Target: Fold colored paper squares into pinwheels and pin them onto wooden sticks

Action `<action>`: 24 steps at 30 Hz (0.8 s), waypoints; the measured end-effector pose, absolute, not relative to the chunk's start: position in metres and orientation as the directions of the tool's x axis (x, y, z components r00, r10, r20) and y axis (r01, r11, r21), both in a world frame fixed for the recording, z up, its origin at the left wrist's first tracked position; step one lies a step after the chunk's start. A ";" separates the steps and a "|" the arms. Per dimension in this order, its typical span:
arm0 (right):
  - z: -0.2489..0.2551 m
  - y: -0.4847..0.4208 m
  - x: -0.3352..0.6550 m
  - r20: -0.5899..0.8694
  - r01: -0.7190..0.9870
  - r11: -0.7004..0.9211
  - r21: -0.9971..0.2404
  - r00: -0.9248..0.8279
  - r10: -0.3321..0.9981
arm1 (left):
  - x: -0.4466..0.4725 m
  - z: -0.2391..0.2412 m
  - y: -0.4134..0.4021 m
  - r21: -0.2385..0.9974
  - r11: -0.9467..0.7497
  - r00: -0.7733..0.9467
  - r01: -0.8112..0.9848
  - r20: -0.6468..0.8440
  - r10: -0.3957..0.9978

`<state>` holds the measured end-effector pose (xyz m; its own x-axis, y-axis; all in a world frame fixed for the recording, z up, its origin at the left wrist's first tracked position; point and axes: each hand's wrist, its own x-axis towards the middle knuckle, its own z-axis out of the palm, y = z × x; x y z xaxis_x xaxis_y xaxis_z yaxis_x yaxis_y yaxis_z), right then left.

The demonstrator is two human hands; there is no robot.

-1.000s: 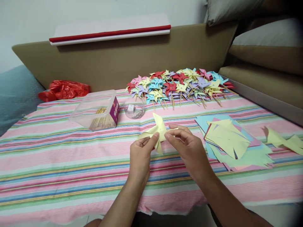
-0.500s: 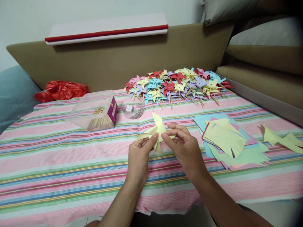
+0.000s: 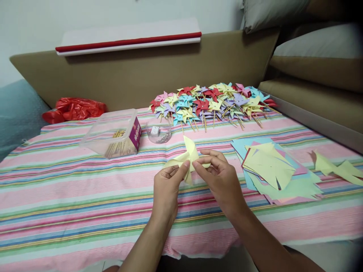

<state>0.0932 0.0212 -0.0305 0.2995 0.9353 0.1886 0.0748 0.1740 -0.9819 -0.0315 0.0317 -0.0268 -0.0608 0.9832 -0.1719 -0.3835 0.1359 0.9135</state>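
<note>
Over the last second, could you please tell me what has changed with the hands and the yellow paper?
The right hand edged slightly left, bringing its fingertips closer to the thumb of the left hand at the middle of the yellow paper pinwheel. Nothing was let go: both hands kept their pinch. The pile of finished pinwheels, stack of cut paper and box of sticks stayed put.
</note>
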 end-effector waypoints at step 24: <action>-0.029 0.024 0.092 0.174 0.094 0.153 -0.984 0.305 0.936 | -0.040 -0.021 0.032 0.954 0.084 0.004 -0.289 -0.086 0.996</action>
<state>0.0918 0.0241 -0.0289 0.3048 0.9363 0.1742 0.0935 0.1526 -0.9839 -0.0401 0.0319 -0.0207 0.0045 0.9963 -0.0864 -0.2889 0.0840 0.9537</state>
